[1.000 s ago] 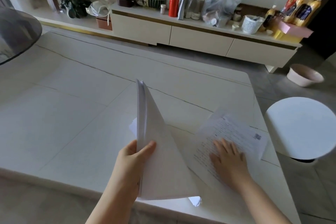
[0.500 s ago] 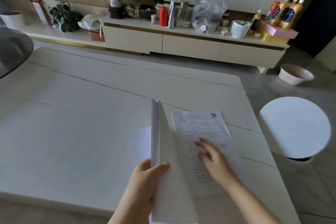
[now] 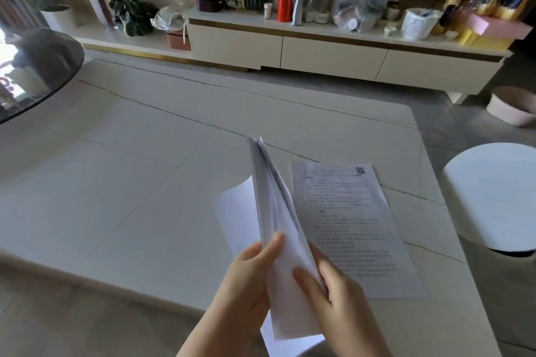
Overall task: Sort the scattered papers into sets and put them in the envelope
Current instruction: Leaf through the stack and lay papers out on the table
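White marble table (image 3: 130,182) fills my view, sideboard clutter well beyond its far edge. Toward the near right corner lies the printed sheet (image 3: 348,226), flat, long axis running from near edge to far edge. Just left of it I'm holding the paper stack (image 3: 275,226) upright on edge, fanned, tipped toward the far edge, over a blank sheet (image 3: 235,211) lying on the table. My left hand (image 3: 249,278) grips the stack's lower part, thumb curled across its face; my right hand (image 3: 327,290) pinches its right side. The printed sheet sits just right of that grip, so my right hand is nearer. No envelope in view yet.
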`<action>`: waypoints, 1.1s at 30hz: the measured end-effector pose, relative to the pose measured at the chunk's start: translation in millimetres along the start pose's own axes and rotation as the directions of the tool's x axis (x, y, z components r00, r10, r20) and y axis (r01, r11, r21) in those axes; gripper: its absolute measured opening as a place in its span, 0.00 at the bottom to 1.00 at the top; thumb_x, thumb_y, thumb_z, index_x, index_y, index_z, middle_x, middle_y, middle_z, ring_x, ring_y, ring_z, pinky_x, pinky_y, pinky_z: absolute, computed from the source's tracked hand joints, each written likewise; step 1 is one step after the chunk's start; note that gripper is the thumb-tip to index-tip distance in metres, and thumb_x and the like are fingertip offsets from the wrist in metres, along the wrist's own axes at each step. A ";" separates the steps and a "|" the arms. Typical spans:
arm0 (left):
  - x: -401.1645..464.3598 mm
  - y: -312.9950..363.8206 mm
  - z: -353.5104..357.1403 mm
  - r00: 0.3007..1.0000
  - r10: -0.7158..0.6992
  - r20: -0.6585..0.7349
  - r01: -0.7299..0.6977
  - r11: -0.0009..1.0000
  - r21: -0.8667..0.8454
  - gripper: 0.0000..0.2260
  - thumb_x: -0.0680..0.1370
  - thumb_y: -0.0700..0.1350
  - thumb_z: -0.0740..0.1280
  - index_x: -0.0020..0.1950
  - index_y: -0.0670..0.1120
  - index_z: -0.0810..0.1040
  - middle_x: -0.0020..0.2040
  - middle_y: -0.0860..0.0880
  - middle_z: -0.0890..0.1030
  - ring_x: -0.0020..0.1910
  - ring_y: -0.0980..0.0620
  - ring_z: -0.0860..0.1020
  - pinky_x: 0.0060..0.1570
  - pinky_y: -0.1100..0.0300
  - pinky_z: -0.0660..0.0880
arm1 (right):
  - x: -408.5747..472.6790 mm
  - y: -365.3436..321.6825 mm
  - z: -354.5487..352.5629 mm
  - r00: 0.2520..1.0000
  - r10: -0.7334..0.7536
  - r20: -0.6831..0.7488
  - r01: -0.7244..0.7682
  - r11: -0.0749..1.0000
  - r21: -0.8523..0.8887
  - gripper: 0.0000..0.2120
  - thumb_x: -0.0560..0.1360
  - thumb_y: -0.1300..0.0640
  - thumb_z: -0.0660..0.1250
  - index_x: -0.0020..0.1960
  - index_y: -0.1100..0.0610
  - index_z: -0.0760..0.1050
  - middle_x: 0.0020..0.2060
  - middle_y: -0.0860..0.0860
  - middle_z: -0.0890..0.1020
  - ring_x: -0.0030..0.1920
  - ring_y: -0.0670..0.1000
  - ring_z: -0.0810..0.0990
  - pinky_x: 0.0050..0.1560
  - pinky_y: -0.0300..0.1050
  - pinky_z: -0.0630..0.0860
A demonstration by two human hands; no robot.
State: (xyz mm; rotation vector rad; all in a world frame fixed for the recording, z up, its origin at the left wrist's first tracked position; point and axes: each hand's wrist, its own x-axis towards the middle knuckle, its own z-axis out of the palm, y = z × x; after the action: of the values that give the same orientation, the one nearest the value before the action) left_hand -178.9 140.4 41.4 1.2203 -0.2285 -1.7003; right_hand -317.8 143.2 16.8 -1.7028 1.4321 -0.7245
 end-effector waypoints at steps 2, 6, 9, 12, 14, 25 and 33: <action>3.7 -3.2 3.7 0.994 0.076 -0.079 -0.070 0.995 0.073 0.10 0.77 0.41 0.66 0.51 0.34 0.80 0.45 0.35 0.83 0.39 0.44 0.82 0.44 0.51 0.80 | 3.9 -1.9 -2.9 0.989 0.119 -0.091 -0.104 0.983 0.150 0.14 0.71 0.37 0.63 0.48 0.45 0.77 0.35 0.28 0.79 0.43 0.29 0.77 0.41 0.21 0.68; 9.4 -0.9 7.6 0.958 0.169 -0.230 -0.145 0.982 0.119 0.04 0.76 0.35 0.66 0.43 0.36 0.79 0.34 0.40 0.81 0.29 0.48 0.80 0.32 0.57 0.78 | 21.0 3.6 -24.8 0.868 0.493 -0.058 -0.354 0.696 0.625 0.07 0.75 0.49 0.66 0.45 0.52 0.78 0.40 0.41 0.84 0.47 0.41 0.80 0.55 0.42 0.75; 6.5 2.8 6.2 0.957 0.166 -0.238 -0.150 0.985 0.083 0.06 0.77 0.32 0.63 0.42 0.36 0.78 0.32 0.41 0.81 0.28 0.49 0.79 0.30 0.58 0.78 | 26.7 14.2 -46.0 0.863 0.497 0.085 -0.409 0.590 0.696 0.16 0.75 0.38 0.59 0.50 0.47 0.79 0.44 0.47 0.86 0.48 0.49 0.82 0.46 0.48 0.76; 4.3 6.1 2.5 0.950 0.188 -0.250 -0.171 0.981 0.086 0.06 0.77 0.30 0.62 0.47 0.38 0.77 0.37 0.40 0.82 0.31 0.47 0.80 0.32 0.57 0.78 | 26.0 24.9 -56.4 0.881 0.473 -0.004 -0.397 0.744 0.537 0.09 0.74 0.50 0.67 0.54 0.50 0.77 0.41 0.51 0.85 0.44 0.54 0.83 0.46 0.51 0.78; 3.3 7.8 0.6 0.950 0.196 -0.243 -0.180 0.980 0.088 0.07 0.76 0.30 0.62 0.48 0.38 0.77 0.37 0.41 0.82 0.30 0.48 0.80 0.30 0.57 0.79 | 26.5 35.7 -55.8 0.865 0.487 -0.118 -0.403 0.816 0.413 0.04 0.75 0.60 0.67 0.49 0.54 0.77 0.36 0.53 0.85 0.39 0.55 0.83 0.45 0.54 0.80; -0.1 7.8 3.2 0.996 0.061 -0.066 -0.064 0.997 -0.050 0.07 0.78 0.35 0.62 0.50 0.38 0.80 0.42 0.40 0.84 0.36 0.47 0.83 0.40 0.52 0.81 | 21.6 30.0 -43.2 0.924 0.004 -0.382 -0.150 0.924 -0.352 0.36 0.66 0.56 0.75 0.71 0.60 0.66 0.67 0.56 0.73 0.63 0.54 0.74 0.60 0.46 0.71; 3.1 1.0 -2.1 0.998 -0.055 0.015 0.057 0.973 -0.226 0.11 0.79 0.40 0.62 0.58 0.36 0.78 0.52 0.36 0.82 0.44 0.43 0.83 0.44 0.51 0.82 | 18.0 3.9 -8.1 0.993 0.030 0.112 -0.044 0.991 0.126 0.25 0.68 0.42 0.68 0.64 0.36 0.67 0.58 0.27 0.72 0.57 0.22 0.67 0.58 0.21 0.64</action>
State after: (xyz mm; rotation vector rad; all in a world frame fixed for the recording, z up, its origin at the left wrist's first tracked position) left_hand -176.7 138.2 39.2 1.0585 -0.0046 -1.7286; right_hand -323.0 123.8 16.8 -1.5885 1.3100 -0.6766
